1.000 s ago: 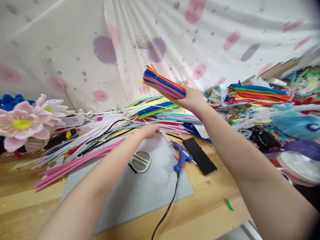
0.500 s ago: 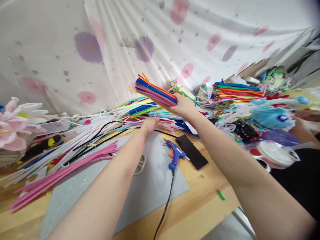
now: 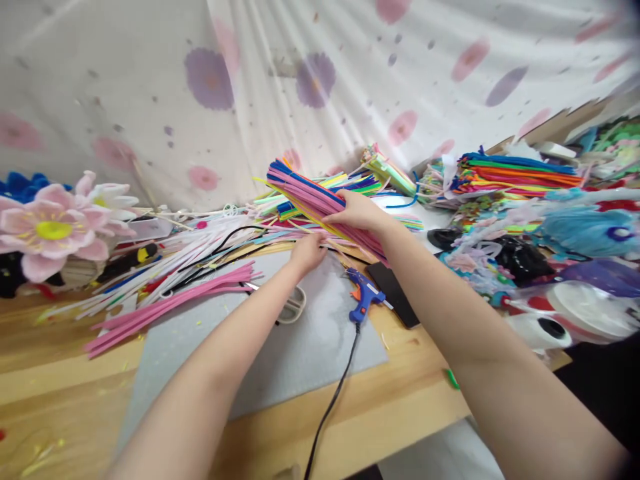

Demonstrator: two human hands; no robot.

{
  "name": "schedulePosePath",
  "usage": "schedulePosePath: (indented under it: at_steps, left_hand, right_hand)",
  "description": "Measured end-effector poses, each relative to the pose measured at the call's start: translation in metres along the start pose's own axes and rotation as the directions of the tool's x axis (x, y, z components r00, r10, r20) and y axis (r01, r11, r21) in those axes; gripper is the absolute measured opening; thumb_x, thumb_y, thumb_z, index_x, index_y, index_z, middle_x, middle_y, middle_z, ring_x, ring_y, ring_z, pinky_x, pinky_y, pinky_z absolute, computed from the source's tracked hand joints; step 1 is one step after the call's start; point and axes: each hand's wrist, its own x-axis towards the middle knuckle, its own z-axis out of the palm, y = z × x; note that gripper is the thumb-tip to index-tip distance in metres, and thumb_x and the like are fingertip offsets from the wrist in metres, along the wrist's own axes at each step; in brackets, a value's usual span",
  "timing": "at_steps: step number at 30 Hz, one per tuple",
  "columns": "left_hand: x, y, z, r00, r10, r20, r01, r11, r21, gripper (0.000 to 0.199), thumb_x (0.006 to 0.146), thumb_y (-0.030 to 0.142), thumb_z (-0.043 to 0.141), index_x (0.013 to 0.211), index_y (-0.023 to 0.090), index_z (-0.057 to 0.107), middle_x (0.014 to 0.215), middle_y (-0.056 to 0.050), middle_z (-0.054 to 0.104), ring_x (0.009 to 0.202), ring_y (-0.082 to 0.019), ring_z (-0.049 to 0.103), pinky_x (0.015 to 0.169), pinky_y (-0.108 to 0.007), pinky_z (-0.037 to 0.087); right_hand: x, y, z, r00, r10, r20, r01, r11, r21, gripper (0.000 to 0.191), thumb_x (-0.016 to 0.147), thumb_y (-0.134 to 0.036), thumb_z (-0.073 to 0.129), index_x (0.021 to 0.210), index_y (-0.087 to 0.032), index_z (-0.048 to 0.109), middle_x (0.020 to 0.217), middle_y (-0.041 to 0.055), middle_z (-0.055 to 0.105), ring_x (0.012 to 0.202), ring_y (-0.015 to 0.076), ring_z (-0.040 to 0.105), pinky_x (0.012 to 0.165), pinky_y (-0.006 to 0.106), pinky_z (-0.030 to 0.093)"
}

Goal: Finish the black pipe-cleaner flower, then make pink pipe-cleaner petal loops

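My right hand [image 3: 361, 212] grips a thick bundle of pipe cleaners [image 3: 305, 190], pink, blue, orange and yellow, held slanting above the pile at the back of the table. Close below the bundle is my left hand [image 3: 307, 253], its fingers curled together by loose pipe cleaners. Whatever is between those fingers is hidden. A blue hot glue gun [image 3: 366, 297] lies under the right wrist, partly on a grey cutting mat [image 3: 320, 347]. Beside it a black phone [image 3: 393, 290] is partly covered by my right forearm. Scissors [image 3: 293, 305] rest on the mat, half hidden behind my left forearm.
Pink pipe cleaners [image 3: 175, 310] lie across the mat's left side. Pink fuzzy flowers [image 3: 53, 230] stand at far left. Multicoloured bundles [image 3: 520, 173], a blue fluffy piece [image 3: 585, 230] and a white spool [image 3: 537, 331] crowd the right. A floral curtain [image 3: 260, 120] hangs behind.
The view has swung left, so the scene appears shifted right. My right hand has lowered the bundle towards the pile, and more pink stems show below it. My left hand stays close by.
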Motion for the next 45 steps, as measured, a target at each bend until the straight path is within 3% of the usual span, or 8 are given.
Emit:
schedulePosePath:
  at_steps: [2, 6, 10, 13, 18, 27, 37, 45]
  left_hand:
    - [-0.028, -0.008, -0.011, 0.992, -0.088, -0.093, 0.049, 0.934, -0.355, 0.029, 0.077, 0.023, 0.056, 0.104, 0.013, 0.061, 0.103, -0.011, 0.067, 0.091, -0.018, 0.063, 0.084, -0.031, 0.048]
    - [-0.082, -0.022, -0.037, 0.930, -0.363, -0.064, 0.127, 0.478, -0.869, 0.032, 0.083, 0.032, 0.048, 0.109, 0.016, 0.058, 0.113, -0.008, 0.064, 0.094, -0.015, 0.063, 0.085, -0.030, 0.049]
    - [-0.129, -0.027, -0.060, 0.898, -0.439, 0.005, 0.055, 0.100, -0.993, 0.048, 0.089, 0.048, 0.033, 0.113, 0.016, 0.059, 0.114, -0.010, 0.064, 0.098, -0.018, 0.063, 0.087, -0.033, 0.050]
    - [-0.157, -0.032, -0.073, 0.892, -0.449, -0.060, -0.076, -0.017, -0.997, 0.062, 0.087, 0.060, 0.027, 0.109, 0.014, 0.062, 0.109, -0.011, 0.067, 0.100, -0.021, 0.063, 0.089, -0.036, 0.050]
    - [-0.190, -0.050, -0.087, 0.819, -0.574, -0.005, -0.020, -0.020, -1.000, 0.029, 0.081, 0.036, 0.058, 0.093, 0.011, 0.066, 0.087, -0.009, 0.071, 0.086, -0.020, 0.067, 0.089, -0.035, 0.050]
    - [-0.234, -0.081, -0.104, 0.720, -0.693, -0.037, -0.044, 0.007, -0.999, 0.014, 0.071, 0.022, 0.063, 0.077, 0.009, 0.065, 0.071, -0.007, 0.068, 0.063, -0.016, 0.064, 0.064, -0.028, 0.054]
    - [-0.233, -0.102, -0.118, 0.439, -0.833, -0.337, -0.311, 0.211, -0.926, 0.019, 0.061, 0.022, 0.073, 0.073, 0.013, 0.062, 0.064, 0.003, 0.060, 0.060, -0.009, 0.056, 0.064, -0.023, 0.050]
    - [-0.236, -0.096, -0.115, 0.472, -0.816, -0.335, -0.329, 0.189, -0.925, 0.024, 0.059, 0.029, 0.075, 0.073, 0.014, 0.060, 0.067, 0.001, 0.061, 0.062, -0.011, 0.057, 0.066, -0.025, 0.050]
  right_hand:
    - [-0.008, -0.014, 0.008, 0.999, -0.015, 0.049, 0.009, 0.994, 0.113, 0.058, 0.064, -0.045, 0.070, 0.112, -0.016, 0.057, 0.114, 0.0095, 0.063, 0.101, 0.0262, 0.058, 0.089, 0.036, 0.044]
    - [-0.033, -0.053, 0.041, 0.977, -0.059, 0.205, -0.063, 0.838, 0.542, 0.063, 0.063, -0.047, 0.072, 0.116, -0.018, 0.055, 0.116, 0.0076, 0.063, 0.098, 0.0222, 0.061, 0.086, 0.035, 0.048]
    - [-0.060, -0.091, 0.088, 0.897, -0.266, 0.353, -0.177, 0.516, 0.838, 0.058, 0.063, -0.045, 0.074, 0.113, -0.020, 0.057, 0.105, 0.0046, 0.067, 0.087, 0.0184, 0.064, 0.082, 0.034, 0.052]
    - [-0.076, -0.115, 0.121, 0.861, -0.310, 0.402, -0.232, 0.464, 0.855, 0.049, 0.063, -0.042, 0.075, 0.106, -0.022, 0.062, 0.098, 0.0021, 0.069, 0.083, 0.0172, 0.064, 0.082, 0.033, 0.052]
    - [-0.093, -0.146, 0.152, 0.795, -0.372, 0.479, -0.303, 0.440, 0.845, 0.036, 0.077, -0.048, 0.062, 0.097, -0.018, 0.065, 0.092, 0.0040, 0.069, 0.081, 0.0162, 0.063, 0.079, 0.031, 0.052]
    - [-0.103, -0.134, 0.163, 0.932, -0.267, 0.246, -0.082, 0.505, 0.859, 0.029, 0.079, -0.043, 0.059, 0.091, -0.017, 0.061, 0.089, 0.0030, 0.063, 0.075, 0.0101, 0.056, 0.061, 0.020, 0.047]
    - [-0.125, -0.110, 0.182, 0.860, -0.456, 0.231, 0.045, 0.519, 0.854, 0.037, 0.073, -0.047, 0.063, 0.095, -0.017, 0.060, 0.083, 0.0017, 0.062, 0.071, 0.0102, 0.057, 0.064, 0.023, 0.046]
    - [-0.138, -0.135, 0.185, 0.755, -0.610, 0.240, 0.268, 0.621, 0.736, 0.052, 0.072, -0.038, 0.067, 0.119, -0.019, 0.054, 0.117, 0.0050, 0.059, 0.105, 0.0197, 0.055, 0.095, 0.035, 0.041]
